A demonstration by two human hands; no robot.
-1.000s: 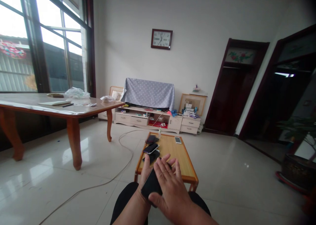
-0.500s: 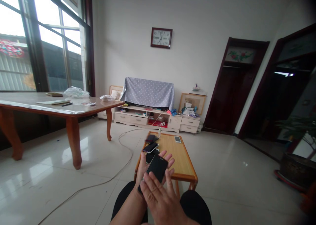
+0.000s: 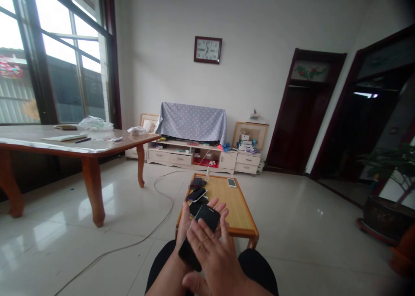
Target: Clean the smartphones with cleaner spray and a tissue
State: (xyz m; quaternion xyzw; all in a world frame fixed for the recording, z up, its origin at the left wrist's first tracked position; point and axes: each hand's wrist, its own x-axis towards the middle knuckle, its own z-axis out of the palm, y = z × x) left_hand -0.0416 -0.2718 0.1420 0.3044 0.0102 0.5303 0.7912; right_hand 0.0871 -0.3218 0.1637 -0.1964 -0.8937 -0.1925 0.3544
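Observation:
A black smartphone (image 3: 208, 216) lies screen up across the palm of my left hand (image 3: 182, 233). The left thumb stands along one side and the fingertips show beyond the other edge. My right hand (image 3: 216, 259) lies over the middle of the screen with its fingers stretched out, hiding part of the phone. Just past the hands is a small wooden table (image 3: 230, 207). On its left side several dark phones (image 3: 196, 195) overlap one another, and a white phone (image 3: 231, 182) lies at the far right corner.
A small clear bottle (image 3: 208, 174) stands at the low table's far end. To the left is a larger table (image 3: 68, 146) with plastic bags (image 3: 95, 123) and a pen (image 3: 83, 140). A cable (image 3: 142, 239) runs over the floor. A potted plant (image 3: 385, 218) stands at right.
My right hand has slid slightly across the phone, and its thumb now shows at the lower side. The phone's lower end is more exposed. The view has shifted slightly.

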